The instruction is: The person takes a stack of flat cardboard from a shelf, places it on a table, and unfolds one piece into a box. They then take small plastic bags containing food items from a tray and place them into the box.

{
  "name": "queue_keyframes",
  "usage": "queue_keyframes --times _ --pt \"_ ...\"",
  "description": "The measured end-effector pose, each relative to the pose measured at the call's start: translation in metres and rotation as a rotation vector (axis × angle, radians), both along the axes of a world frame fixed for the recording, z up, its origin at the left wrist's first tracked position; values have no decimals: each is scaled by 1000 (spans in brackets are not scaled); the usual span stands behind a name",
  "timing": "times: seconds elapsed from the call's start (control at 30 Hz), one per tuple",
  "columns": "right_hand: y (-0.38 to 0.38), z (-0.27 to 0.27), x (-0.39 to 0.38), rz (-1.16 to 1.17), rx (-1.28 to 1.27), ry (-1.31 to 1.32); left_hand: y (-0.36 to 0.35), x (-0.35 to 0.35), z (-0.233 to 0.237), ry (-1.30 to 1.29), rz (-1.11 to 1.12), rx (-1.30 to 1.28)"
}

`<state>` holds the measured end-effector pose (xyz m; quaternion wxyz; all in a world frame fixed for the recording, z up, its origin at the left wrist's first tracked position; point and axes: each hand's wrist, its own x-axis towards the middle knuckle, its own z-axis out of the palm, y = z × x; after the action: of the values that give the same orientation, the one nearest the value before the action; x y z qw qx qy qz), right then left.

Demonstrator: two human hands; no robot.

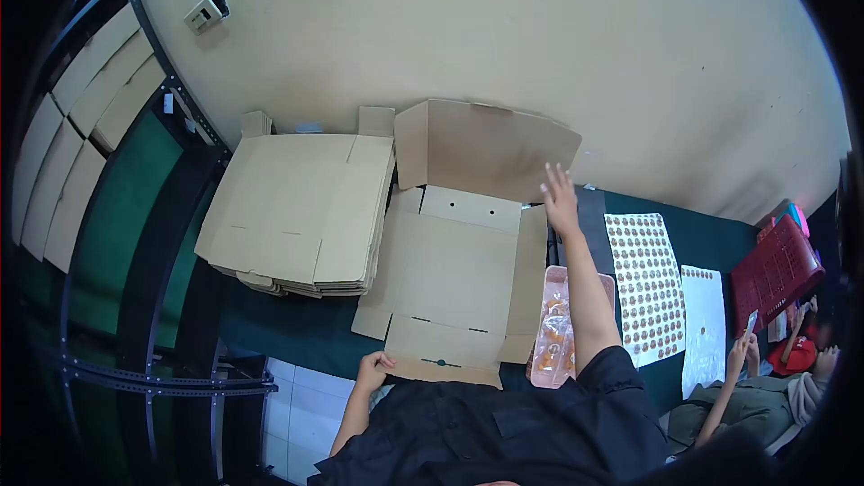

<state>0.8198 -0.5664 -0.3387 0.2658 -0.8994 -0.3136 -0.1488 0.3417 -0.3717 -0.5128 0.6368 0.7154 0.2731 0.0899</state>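
An unfolded cardboard box (pixel 456 247) lies on the dark green table, its large back flap raised against the wall. My right hand (pixel 560 198) reaches to the right end of that raised flap, fingers spread and holding nothing. At the box's near left corner, my left hand (pixel 374 367) has its fingers curled beside the front edge; whether it grips the cardboard is too small to tell. Under my right forearm sits a pink tray (pixel 545 376) with clear-wrapped orange items.
A tall stack of flat cardboard (pixel 292 207) stands left of the box. Sticker sheets (pixel 646 288) and a dark red basket (pixel 776 265) are at the right. Another person (pixel 756 405) holds a phone at the lower right. Metal shelving (pixel 148 243) stands at the left.
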Motion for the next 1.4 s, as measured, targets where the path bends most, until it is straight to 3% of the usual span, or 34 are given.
queue_keyframes --times 0.17,0.23,0.3,0.43,0.47,0.67,0.83,0.9,0.93,1.0,1.23,1.3,1.4 --pt "-19 -58 0 21 23 114 1 1 5 32 -19 -9" --pt "-30 -91 -4 -121 -154 366 4 3 24 90 -171 77" --pt "-37 -128 -13 -109 -111 426 7 2 27 99 -236 62" --pt "-31 -107 -47 -44 -56 572 9 4 25 97 -378 33" --pt "-27 -121 -49 9 -5 411 9 5 24 99 -384 35" --pt "-23 -93 -76 11 -11 512 12 6 16 118 -481 -105" --pt "-34 -113 -70 -31 76 465 16 9 14 122 -553 -142" --pt "-31 -122 -64 121 384 560 16 10 12 124 -562 -147" --pt "-31 -120 -66 120 387 560 17 10 12 129 -571 -153" --pt "-30 -123 -67 90 686 916 16 10 14 131 -571 -167" --pt "-32 -148 -68 12 989 854 15 7 10 112 -542 -226" --pt "-26 -143 -76 -78 733 573 15 7 10 139 -545 -232" --pt "-8 -108 -106 -203 545 384 13 11 14 190 -546 -235"
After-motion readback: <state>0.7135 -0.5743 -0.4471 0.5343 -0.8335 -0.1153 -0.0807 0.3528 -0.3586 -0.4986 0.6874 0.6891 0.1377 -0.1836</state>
